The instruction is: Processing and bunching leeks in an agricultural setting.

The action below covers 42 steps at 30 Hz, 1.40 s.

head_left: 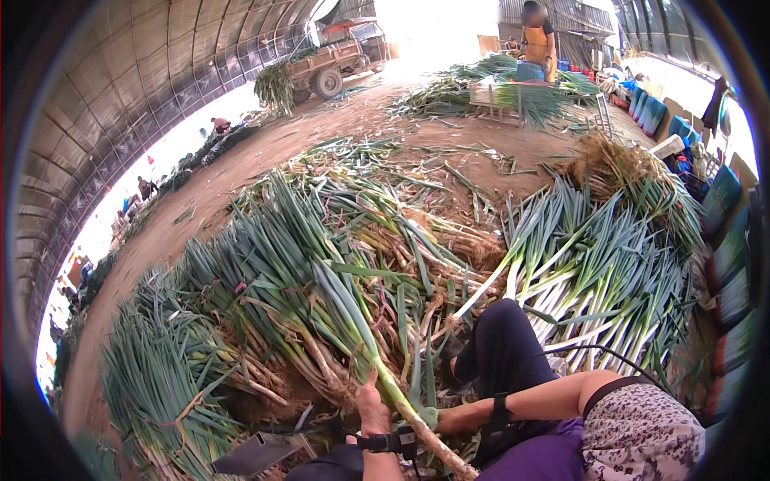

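A long green onion [391, 389] slants across the lower middle, its leafy top up and left, its pale brown-skinned lower end down and right. My left hand [373, 405], with a dark band on the wrist, is wrapped round its stalk. On the other side of the stalk is my right hand [439, 419], with green covering over its fingers. It sits close against the onion, but its fingers are mostly hidden, so I cannot tell their grip. Unpeeled onions [265, 280] with brown roots are heaped to the left. White-stemmed onions [593, 280] lie spread on the right.
A grey flat metal piece [261, 454] is at the lower left. My bent knee [505, 345] stands between the piles. Farther off are a loaded truck [333, 68] and a person in an orange apron [537, 44] beside a table of onions. Dirt floor [321, 120] shows scattered leaves.
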Each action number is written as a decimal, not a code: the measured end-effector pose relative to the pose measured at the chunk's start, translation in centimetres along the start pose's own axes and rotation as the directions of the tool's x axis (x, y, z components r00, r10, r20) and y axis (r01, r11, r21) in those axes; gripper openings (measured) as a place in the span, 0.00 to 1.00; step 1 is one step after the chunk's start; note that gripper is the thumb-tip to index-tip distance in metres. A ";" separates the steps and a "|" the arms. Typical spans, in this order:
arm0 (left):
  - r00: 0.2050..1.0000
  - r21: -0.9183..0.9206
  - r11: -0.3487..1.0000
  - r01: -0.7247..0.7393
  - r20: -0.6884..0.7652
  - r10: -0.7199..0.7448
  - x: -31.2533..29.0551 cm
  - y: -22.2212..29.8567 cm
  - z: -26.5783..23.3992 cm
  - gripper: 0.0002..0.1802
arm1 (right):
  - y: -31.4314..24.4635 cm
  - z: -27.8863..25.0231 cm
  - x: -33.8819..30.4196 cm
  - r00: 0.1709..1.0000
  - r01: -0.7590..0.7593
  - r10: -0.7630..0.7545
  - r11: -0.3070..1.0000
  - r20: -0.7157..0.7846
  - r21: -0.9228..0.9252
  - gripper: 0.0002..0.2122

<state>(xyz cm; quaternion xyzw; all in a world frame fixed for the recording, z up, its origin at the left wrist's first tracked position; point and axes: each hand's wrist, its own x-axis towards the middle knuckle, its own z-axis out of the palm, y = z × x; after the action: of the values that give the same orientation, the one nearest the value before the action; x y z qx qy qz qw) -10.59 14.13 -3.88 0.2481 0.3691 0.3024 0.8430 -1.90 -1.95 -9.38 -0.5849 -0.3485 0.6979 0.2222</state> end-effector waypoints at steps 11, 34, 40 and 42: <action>0.996 0.251 0.965 -0.078 0.066 0.063 -3.5 0.1 3.9 0.12 | -15.6 -11.5 -0.6 0.754 0.530 -0.522 0.842 -0.400 -0.100 0.14; 0.692 0.756 0.203 -0.622 0.409 0.595 3.5 11.1 5.5 0.33 | -17.5 -10.4 4.1 0.821 0.483 -0.559 0.577 -0.112 0.658 0.09; 0.454 0.797 0.068 -0.600 0.270 0.849 4.3 15.3 -0.5 0.09 | -15.6 -14.0 3.3 0.784 0.600 -0.466 0.739 -0.409 0.307 0.07; 0.645 0.378 0.725 -0.575 -0.335 0.686 2.3 18.2 -9.0 0.05 | -18.0 -13.2 1.3 0.821 0.543 -0.314 0.689 -0.476 0.481 0.10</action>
<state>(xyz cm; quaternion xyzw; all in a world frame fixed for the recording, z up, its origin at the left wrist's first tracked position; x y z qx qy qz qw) -22.23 30.07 1.32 0.3829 0.4773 0.5813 0.5363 8.86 13.80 2.23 -0.5006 -0.1931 0.5795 0.6134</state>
